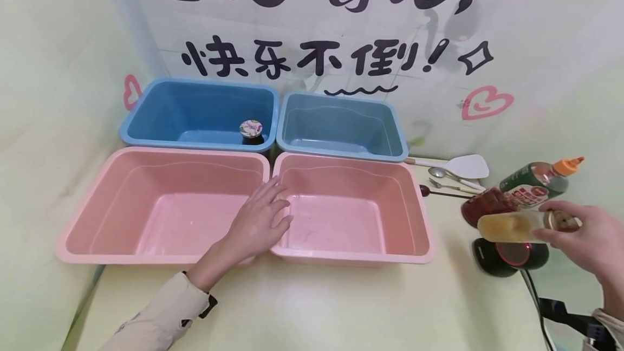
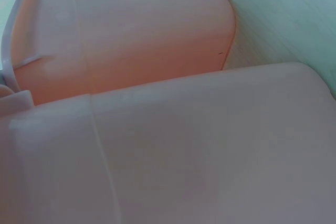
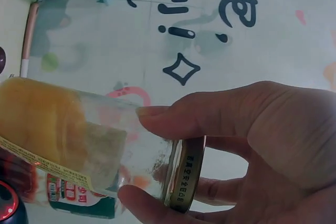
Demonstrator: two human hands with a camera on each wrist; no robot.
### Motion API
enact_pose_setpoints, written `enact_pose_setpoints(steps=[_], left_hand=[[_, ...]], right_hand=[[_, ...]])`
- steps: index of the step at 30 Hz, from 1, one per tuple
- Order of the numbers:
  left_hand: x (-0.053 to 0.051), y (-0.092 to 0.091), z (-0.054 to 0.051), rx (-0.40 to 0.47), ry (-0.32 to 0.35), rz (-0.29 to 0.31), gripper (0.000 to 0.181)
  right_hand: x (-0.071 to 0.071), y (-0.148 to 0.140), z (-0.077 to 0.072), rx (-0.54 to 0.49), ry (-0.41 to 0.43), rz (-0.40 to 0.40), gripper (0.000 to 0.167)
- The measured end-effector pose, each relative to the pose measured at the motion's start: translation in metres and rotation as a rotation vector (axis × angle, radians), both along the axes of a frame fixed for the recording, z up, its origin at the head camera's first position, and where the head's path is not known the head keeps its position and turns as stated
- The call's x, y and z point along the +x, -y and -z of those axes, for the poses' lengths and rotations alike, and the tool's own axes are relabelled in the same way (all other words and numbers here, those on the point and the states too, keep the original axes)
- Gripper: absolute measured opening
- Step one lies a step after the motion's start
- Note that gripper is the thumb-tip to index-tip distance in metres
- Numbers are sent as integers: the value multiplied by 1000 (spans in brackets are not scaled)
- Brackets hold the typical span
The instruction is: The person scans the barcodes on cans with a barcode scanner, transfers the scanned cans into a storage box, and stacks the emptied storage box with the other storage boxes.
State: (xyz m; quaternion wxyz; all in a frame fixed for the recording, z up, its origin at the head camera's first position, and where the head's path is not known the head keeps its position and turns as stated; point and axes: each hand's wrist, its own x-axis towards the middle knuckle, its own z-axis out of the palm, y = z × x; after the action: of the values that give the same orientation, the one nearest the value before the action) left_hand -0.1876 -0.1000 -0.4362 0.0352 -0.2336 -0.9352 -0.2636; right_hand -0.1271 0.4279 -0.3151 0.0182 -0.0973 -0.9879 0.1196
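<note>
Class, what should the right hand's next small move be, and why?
Probably carry the clear jar left toward the right pink bin: the right hand grips it, that bin is nearest, and the left blue bin holds a small dark jar.

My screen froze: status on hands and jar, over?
Right hand gripping glass jar near its lid. Left hand empty, at adjoining rims of pink bins. Sauce bottle, black device near jar.

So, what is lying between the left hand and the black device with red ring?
The right pink bin, then bare table; the head view shows this.
</note>
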Motion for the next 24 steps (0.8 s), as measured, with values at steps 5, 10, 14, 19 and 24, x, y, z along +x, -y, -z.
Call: enact_pose_setpoints(steps=[5,10,14,19,24], left_hand=[[0,0,2,-1,6,-5,35],[0,0,2,2,2,-11,35],[0,0,2,2,1,-11,36],[0,-1,0,-14,4,-18,37],[0,-1,-1,-18,5,-25,37]], right_hand=[[4,1,4,39,13,-3,43],[3,0,6,39,58,-3,47],[0,-2,8,50,92,1,47],[-3,-5,8,59,118,22,46],[-3,-4,8,55,130,59,47]])
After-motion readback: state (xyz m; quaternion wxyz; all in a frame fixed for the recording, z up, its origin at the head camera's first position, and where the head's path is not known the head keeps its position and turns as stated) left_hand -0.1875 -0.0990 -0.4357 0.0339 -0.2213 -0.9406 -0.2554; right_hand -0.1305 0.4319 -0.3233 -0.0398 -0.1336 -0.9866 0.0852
